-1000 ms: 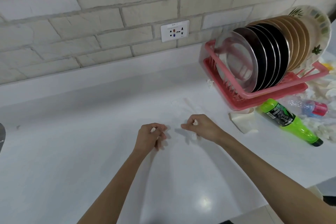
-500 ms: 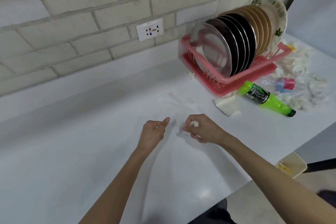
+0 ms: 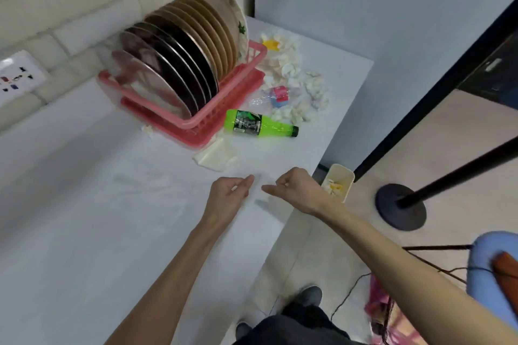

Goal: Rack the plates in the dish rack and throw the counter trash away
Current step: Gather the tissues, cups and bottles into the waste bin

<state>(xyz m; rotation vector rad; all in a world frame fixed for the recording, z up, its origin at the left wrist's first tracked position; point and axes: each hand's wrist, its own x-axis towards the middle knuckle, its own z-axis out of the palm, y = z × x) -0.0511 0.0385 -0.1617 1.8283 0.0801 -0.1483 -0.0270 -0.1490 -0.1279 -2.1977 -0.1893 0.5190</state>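
One pink dish rack (image 3: 196, 123) stands at eleven o'clock from the hands. It holds roughly a dozen plates (image 3: 179, 64); blur prevents an exact count. At twelve o'clock lie one green bottle (image 3: 252, 123) and one clear bottle (image 3: 269, 98). Well over ten paper wads (image 3: 314, 87) lie at one o'clock. One bin (image 3: 343, 176) stands at three o'clock. There are two hands, the left hand (image 3: 228, 196) and the right hand (image 3: 297, 190), and the left pinches one white scrap (image 3: 234, 188).

Both bare forearms reached forward, the hands near each other but apart. The left hand (image 3: 229, 194) was curled, pinching a small white scrap (image 3: 234, 188). The right hand (image 3: 297, 189) was curled too, knuckles up; whether it held anything could not be told.
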